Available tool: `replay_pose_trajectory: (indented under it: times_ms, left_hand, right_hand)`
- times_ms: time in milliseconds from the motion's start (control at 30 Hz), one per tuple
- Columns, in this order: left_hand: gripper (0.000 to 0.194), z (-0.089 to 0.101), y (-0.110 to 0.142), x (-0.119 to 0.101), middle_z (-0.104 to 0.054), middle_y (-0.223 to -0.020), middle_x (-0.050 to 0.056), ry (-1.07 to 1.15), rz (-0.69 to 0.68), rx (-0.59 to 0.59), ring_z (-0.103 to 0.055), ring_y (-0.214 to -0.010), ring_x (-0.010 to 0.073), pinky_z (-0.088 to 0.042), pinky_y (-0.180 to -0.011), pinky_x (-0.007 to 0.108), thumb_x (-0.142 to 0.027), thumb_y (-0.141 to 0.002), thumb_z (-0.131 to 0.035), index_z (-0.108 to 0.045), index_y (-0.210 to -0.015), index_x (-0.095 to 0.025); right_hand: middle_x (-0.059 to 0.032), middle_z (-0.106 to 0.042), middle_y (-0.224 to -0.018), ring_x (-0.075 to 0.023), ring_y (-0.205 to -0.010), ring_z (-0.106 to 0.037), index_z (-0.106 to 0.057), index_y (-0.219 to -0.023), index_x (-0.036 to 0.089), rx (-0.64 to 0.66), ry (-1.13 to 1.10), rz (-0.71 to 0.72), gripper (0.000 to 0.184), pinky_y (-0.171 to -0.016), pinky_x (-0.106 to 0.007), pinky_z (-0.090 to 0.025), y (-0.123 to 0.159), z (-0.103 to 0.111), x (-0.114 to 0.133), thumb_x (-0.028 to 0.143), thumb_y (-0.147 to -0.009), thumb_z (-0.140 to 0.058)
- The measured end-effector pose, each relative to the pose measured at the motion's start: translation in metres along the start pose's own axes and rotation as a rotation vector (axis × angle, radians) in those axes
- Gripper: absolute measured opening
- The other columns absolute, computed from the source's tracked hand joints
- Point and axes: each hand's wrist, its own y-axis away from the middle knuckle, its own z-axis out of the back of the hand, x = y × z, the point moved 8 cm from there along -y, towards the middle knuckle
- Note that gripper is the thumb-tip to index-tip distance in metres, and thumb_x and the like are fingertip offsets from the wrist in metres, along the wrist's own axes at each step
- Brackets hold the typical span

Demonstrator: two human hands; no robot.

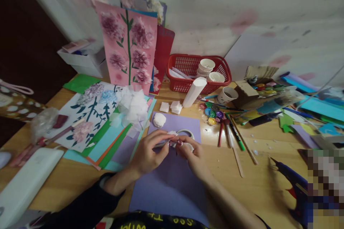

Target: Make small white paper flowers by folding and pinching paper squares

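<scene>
My left hand [148,152] and my right hand [191,152] meet over a lilac paper sheet [172,182] on the wooden table. Both are closed in a pinch on a roll of tape [185,135], with a small white tissue piece [172,133] at the fingertips. A crumpled white tissue flower [159,119] lies on the lilac sheet just beyond my left hand. A heap of white tissue squares [133,107] sits to the left of it.
A pink flower card [126,48] stands against the wall. A red basket [197,73] holds paper cups. A white paper roll [194,92], paint pots [212,113], brushes and markers [233,132] lie right. A blue glue gun [291,179] rests at the near right.
</scene>
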Motion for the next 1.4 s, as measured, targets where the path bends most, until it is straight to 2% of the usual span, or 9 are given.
replay_pose_trajectory:
  times_ms: [467, 633, 800, 1167, 1400]
  left_hand:
    - [0.028, -0.002, 0.001, 0.003, -0.071, -0.098, 0.007, 0.128, 0.048, 0.036, -0.067, -0.092, 0.0163, -0.054, -0.082, 0.025, -0.010, -0.086, -0.055, -0.073, -0.106, -0.017]
    - [0.024, -0.001, 0.000, 0.007, -0.073, -0.093, 0.006, 0.140, 0.076, -0.002, -0.068, -0.088, 0.0165, -0.055, -0.078, 0.025, -0.010, -0.085, -0.058, -0.075, -0.100, -0.017]
    - [0.026, -0.003, -0.001, 0.010, -0.073, -0.092, 0.007, 0.189, 0.085, 0.024, -0.069, -0.086, 0.0173, -0.056, -0.076, 0.027, -0.010, -0.085, -0.055, -0.075, -0.099, -0.017]
    - [0.028, -0.001, -0.002, 0.004, -0.074, -0.090, 0.007, 0.151, 0.061, 0.023, -0.070, -0.084, 0.0176, -0.056, -0.075, 0.027, -0.009, -0.082, -0.055, -0.076, -0.098, -0.018]
    - [0.027, 0.001, -0.003, 0.002, -0.074, -0.088, 0.007, 0.142, 0.047, 0.014, -0.070, -0.082, 0.0169, -0.056, -0.073, 0.026, -0.008, -0.082, -0.055, -0.076, -0.096, -0.016]
  right_hand:
    - [0.0040, -0.050, -0.057, -0.0094, -0.051, -0.039, -0.066, -0.075, 0.017, -0.045, 0.031, 0.027, 0.025, -0.050, -0.022, -0.031, 0.000, 0.002, 0.009, 0.041, -0.083, -0.066]
    - [0.0036, -0.050, -0.058, -0.0098, -0.052, -0.039, -0.065, -0.076, 0.018, -0.029, 0.020, 0.020, 0.025, -0.049, -0.022, -0.029, 0.000, 0.001, 0.005, 0.041, -0.085, -0.063]
    - [0.0035, -0.048, -0.057, -0.0100, -0.052, -0.038, -0.063, -0.074, 0.018, -0.027, -0.006, 0.014, 0.028, -0.048, -0.022, -0.029, -0.001, 0.001, -0.001, 0.043, -0.086, -0.062]
    - [0.0026, -0.048, -0.059, -0.0106, -0.052, -0.037, -0.062, -0.074, 0.018, -0.002, -0.027, -0.006, 0.032, -0.048, -0.023, -0.025, -0.001, 0.001, -0.007, 0.046, -0.087, -0.059]
    - [0.0021, -0.051, -0.060, -0.0111, -0.054, -0.040, -0.062, -0.074, 0.018, 0.004, -0.024, -0.015, 0.030, -0.049, -0.023, -0.027, -0.001, 0.001, -0.007, 0.046, -0.087, -0.059]
